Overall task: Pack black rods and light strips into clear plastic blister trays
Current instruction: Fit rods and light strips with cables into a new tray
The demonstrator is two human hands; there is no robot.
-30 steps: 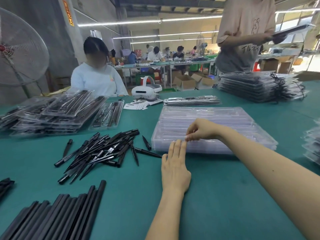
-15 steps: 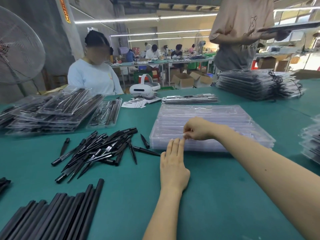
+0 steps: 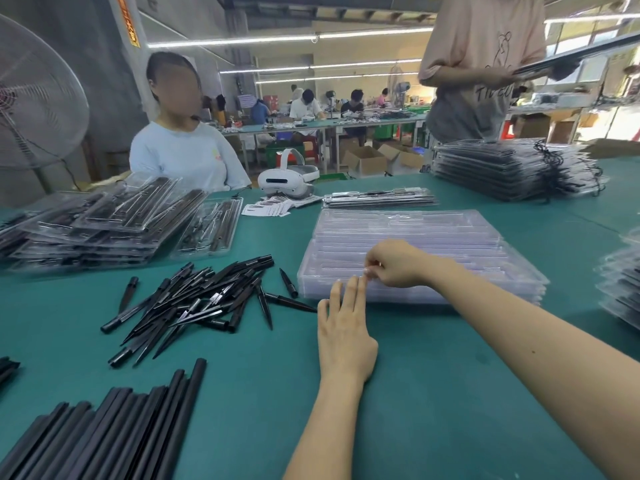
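While the head view is looking down over a green table (image 3: 433, 393), the left hand (image 3: 346, 336) is lying flat on the cloth, its fingers (image 3: 351, 289) straight and close together, holding nothing; their tips are touching the near edge of a stack of clear blister trays (image 3: 450, 244). Just beyond those fingertips, the right hand (image 3: 394, 263) is curling over the front of the stack, thumb and forefinger pinching at the rim of the top tray (whether the rim is actually caught between them is too small to tell).

Just left of the left fingers, a loose heap of black pointed rods (image 3: 194, 299) is lying scattered on the cloth, one tip almost reaching the little finger. Nearer the wearer and well left of the wrist, a row of longer black strips (image 3: 114, 427) is lying side by side. Beyond the heap, filled trays (image 3: 97, 223) are sitting in an untidy pile.

Past the right hand's knuckles, a thin filled tray (image 3: 379, 198) is lying across the table, with a white headset (image 3: 287, 181) and some printed cards (image 3: 270, 207) to its left. Farther right, a tall stack of packed trays (image 3: 512, 171) is standing in front of a person in a pink shirt (image 3: 485, 64), who is holding a tray. A seated person in a pale blue shirt (image 3: 183, 157) is facing the pile, beside a large fan (image 3: 31, 98).
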